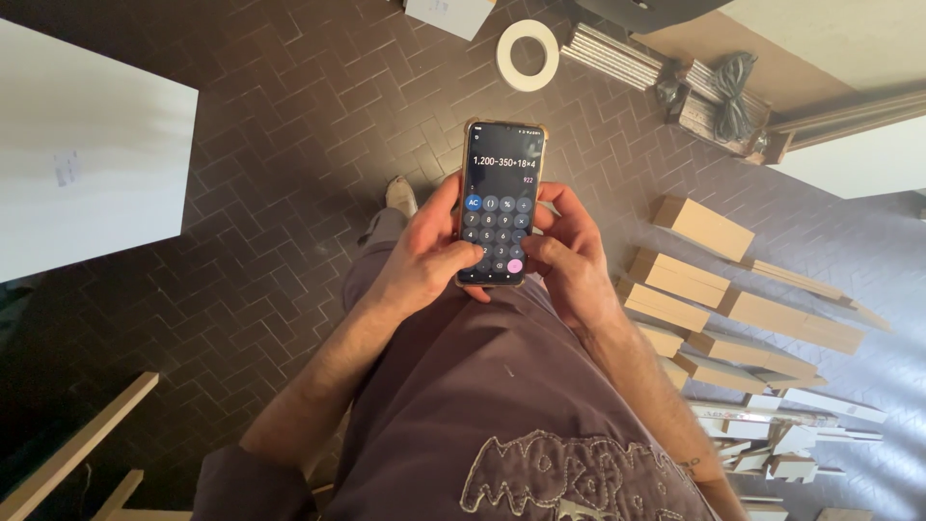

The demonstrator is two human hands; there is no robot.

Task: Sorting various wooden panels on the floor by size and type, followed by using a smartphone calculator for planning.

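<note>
Dark herringbone brick floor (289, 174), wooden offcuts (704, 227), tape roll (528, 55), both hands' grip closed around phone (502, 198)

The phone (502, 203) has a black screen with grey round keys, one blue and one pink. The floor (289, 174) is dark brown herringbone brick; a white tape roll (528, 55) and pale tan wooden blocks (704, 289) lie on it.
</note>
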